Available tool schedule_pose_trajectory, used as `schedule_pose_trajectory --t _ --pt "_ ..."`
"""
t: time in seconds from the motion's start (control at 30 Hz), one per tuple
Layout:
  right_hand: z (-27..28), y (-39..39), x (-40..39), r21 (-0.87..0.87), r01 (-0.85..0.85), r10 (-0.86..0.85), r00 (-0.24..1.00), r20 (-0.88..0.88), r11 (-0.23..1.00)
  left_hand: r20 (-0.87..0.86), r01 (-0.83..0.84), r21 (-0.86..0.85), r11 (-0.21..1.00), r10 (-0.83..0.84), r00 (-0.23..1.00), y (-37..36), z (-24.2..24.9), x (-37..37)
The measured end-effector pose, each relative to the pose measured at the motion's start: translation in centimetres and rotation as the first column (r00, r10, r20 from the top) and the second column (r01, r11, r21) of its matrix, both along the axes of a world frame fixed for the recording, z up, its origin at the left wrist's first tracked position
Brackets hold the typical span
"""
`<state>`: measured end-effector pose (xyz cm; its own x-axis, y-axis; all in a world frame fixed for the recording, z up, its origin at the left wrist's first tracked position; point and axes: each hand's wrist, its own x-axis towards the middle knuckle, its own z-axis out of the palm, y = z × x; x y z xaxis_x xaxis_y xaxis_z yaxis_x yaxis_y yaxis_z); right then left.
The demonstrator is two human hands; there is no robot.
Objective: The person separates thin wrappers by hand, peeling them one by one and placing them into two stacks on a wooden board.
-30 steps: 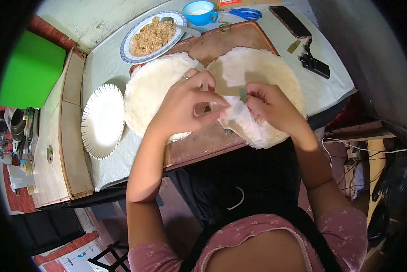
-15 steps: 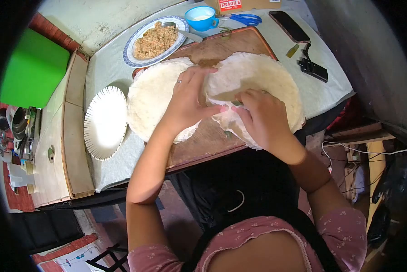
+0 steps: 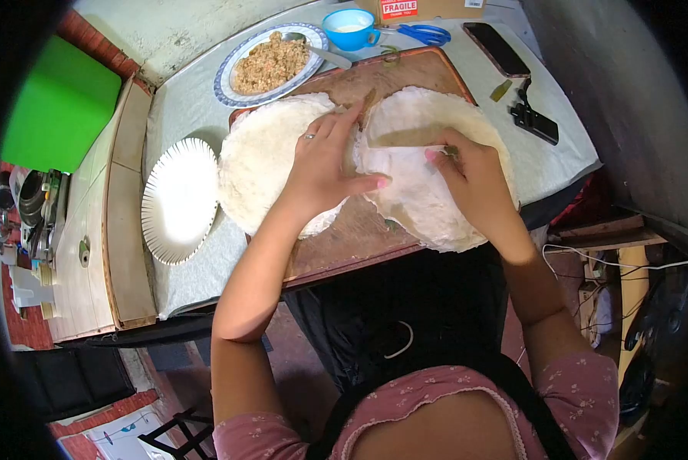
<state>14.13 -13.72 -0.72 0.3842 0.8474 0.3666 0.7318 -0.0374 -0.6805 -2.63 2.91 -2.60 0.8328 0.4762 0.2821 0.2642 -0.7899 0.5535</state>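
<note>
Two round stacks of thin, pale wrapper sheets lie side by side on a brown board [image 3: 344, 253]. My left hand [image 3: 321, 161] rests with its fingers spread over the inner edge of the left stack [image 3: 260, 161], its thumb reaching to the edge of the right stack [image 3: 436, 111]. With thumb and fingers pinched, my right hand [image 3: 478, 180] holds the edge of a thin wrapper sheet [image 3: 409, 180], lifted and partly peeled from the right stack. That sheet is semi-transparent and stretches toward my left thumb. My right fingertips are partly hidden.
Behind the board stand a plate of crumbly filling [image 3: 271, 65] with a spoon and a blue cup [image 3: 350, 29]. Blue-handled scissors [image 3: 424, 34], a phone [image 3: 497, 50] and a small black device [image 3: 534, 123] lie to the right. A white fluted paper plate [image 3: 179, 203] sits left.
My right hand has moved up and to the right, drawing the wrapper sheet's edge away from my left thumb. More of the sheet is lifted. My left hand stays nearly in place.
</note>
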Motion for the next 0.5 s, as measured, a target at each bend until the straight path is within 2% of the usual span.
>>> schedule_pose_trajectory --t 0.1,0.2,0.3,0.4,0.5 --pt "0.2 -0.1 0.3 -0.065 0.041 -0.045 0.997 -0.061 0.997 -0.026 -0.01 0.035 0.999 0.011 1.0 0.0 -0.1 0.1" --pt "0.3 -0.2 0.4 -0.017 0.075 -0.076 0.989 -0.123 0.997 -0.038 -0.01 0.052 0.999 0.012 0.999 -0.1 -0.3 -0.1" --pt "-1.2 -0.3 0.6 0.057 0.177 -0.174 0.983 -0.053 0.983 -0.03 0.003 0.055 0.999 -0.001 1.0 0.6 -0.5 0.1" --pt "-1.0 -0.5 0.5 0.089 0.236 -0.221 0.963 -0.153 0.968 -0.06 -0.002 0.049 0.999 0.005 0.998 -0.1 0.0 0.0" --pt "-2.5 -0.2 1.3 0.271 0.276 -0.216 0.949 -0.231 0.922 -0.075 -0.001 0.063 0.998 0.006 0.997 -0.1 0.3 0.1"
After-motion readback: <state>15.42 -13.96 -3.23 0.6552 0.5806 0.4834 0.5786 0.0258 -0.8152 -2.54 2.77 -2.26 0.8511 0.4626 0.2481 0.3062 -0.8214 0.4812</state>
